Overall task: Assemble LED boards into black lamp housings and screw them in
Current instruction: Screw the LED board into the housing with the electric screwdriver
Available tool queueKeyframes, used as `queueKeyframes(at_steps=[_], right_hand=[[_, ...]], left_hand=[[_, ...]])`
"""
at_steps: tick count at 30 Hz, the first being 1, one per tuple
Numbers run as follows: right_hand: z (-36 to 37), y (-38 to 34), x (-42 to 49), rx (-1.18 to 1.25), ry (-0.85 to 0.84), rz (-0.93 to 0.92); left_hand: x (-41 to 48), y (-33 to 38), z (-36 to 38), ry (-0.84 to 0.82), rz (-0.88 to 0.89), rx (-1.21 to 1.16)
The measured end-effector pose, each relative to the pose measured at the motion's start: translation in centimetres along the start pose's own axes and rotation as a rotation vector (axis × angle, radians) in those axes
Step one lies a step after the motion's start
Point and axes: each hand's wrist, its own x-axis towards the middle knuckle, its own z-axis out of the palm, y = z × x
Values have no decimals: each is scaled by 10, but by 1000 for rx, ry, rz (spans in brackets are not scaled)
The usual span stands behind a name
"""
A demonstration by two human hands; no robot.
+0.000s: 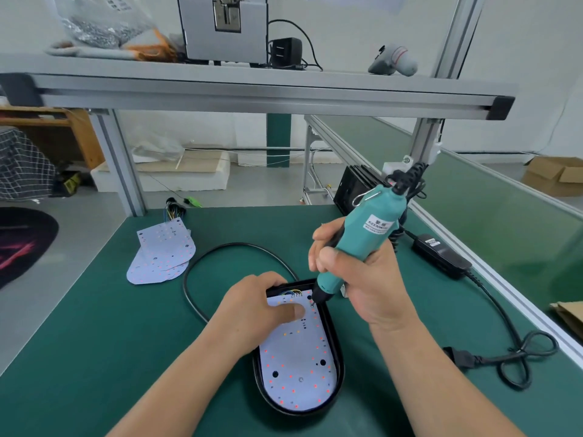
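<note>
Board seated: the LED board (296, 367) lay flat inside the black lamp housing (339, 369), which sat on the green table mat (94, 342) right in front of you. Your left hand (258, 307) steadied it, thumb pressed flat on the board's upper part and fingers hooked over the housing's far rim. Your right hand (356, 279) was wrapped fully round the teal electric screwdriver (362, 234), with the bit tip down on a hole near the board's upper right edge. So you were in the screwing stage. A small grey head low on the board, the lower screw (300, 379), looked already driven, though that was hard to confirm. Other fixing points could not be counted. A stack of spare boards (161, 253) waited at the mat's far left, so more assemblies were probably left.
</note>
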Motion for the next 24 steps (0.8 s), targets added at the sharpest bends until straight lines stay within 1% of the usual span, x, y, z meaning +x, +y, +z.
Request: queueKeyframes(at_steps=[3,5,8,11,13,16,18,20,24], right_hand=[[2,-4,1,24,-95,-44],[3,-6,3,106,-70,-74],[-2,-9,6,269,99,-50],[-24,-12,10,433,351,14],[-44,-13,12,513,506,20],[-72,-12,12,600,675,-21],[-86,-13,10,642,754,-55],[-97,-13,9,673,814,-78],[-105,-11,8,690,869,-95]], left_hand=[[0,-2,0,0,2,2],[-1,-2,0,5,4,-16],[0,-4,1,33,4,-51],[1,-7,2,79,27,-40],[1,-9,1,101,41,11],[2,-8,-1,203,81,113],[4,-1,-3,268,135,173],[12,12,-3,272,208,226],[45,51,8,124,358,383]])
